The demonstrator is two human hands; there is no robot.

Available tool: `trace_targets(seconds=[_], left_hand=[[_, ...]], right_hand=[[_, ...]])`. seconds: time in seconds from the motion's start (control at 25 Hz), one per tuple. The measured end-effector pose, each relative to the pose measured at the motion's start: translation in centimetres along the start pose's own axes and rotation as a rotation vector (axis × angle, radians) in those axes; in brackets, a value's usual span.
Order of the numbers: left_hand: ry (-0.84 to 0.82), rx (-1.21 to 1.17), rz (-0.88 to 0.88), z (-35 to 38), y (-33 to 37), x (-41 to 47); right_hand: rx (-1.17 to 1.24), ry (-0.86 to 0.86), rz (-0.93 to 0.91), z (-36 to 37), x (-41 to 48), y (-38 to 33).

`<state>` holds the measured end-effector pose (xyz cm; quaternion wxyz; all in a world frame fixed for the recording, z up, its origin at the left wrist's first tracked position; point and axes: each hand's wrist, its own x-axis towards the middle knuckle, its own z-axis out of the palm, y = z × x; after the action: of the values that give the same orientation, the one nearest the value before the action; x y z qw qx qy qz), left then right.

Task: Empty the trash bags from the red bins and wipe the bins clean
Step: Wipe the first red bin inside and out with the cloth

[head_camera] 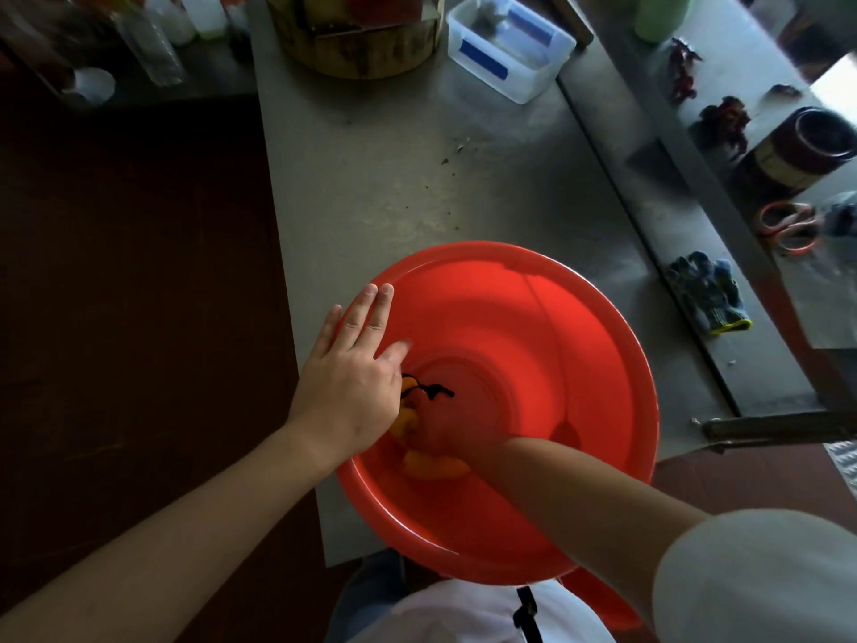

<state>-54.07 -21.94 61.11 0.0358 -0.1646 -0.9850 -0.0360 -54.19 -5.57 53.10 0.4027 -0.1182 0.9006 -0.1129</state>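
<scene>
1. Red bin (533, 345): it stands open-mouthed on the near end of the steel table (371, 178), directly in front of you. Its near rim overhangs the table edge. No bag shows inside it.
2. Your left hand (352, 364): it lies flat over the bin's left rim with the fingers straight and together. The fingertips reach past the rim and the thumb points into the bin. It grips nothing and only rests there.
3. Your right hand (447, 433): it is reached deep into the bin, low on the near-left inner wall, with the white sleeve (760, 573) pushed up the forearm. The hand is bunched round an orange cloth (431, 464) and grips it against the wall.
4. Orange cloth: folds show above and below the right hand. A black cord (429, 389) trails from it toward the bin floor.
5. Wooden chopping block (357, 44): it sits at the far end of the table.
6. Clear plastic box (505, 44): it has blue labels and stands just right of the block.
7. Knit gloves (709, 294): they lie on the right-hand ledge, well apart from the bin.
8. Orange-handled scissors (788, 225): they lie beyond the gloves.
9. Dried red chillies (723, 118): they are scattered farther along that ledge.
</scene>
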Motion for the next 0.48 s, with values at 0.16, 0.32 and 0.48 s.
trace_targets(seconds=[0.16,0.32,0.48], left_hand=[[-0.011,-0.019,-0.008,-0.2,-0.1,0.0],[-0.029,-0.017,-0.016,-0.4,-0.1,0.0],[-0.033,-0.018,-0.024,-0.4,0.0,-0.1]], right_hand=[[-0.104,0.085,0.03,-1.5,0.7,1.7],[-0.101,-0.014,0.112,-2.1,0.7,3.0],[-0.119,0.075,0.214,-1.5,0.4,4.0]])
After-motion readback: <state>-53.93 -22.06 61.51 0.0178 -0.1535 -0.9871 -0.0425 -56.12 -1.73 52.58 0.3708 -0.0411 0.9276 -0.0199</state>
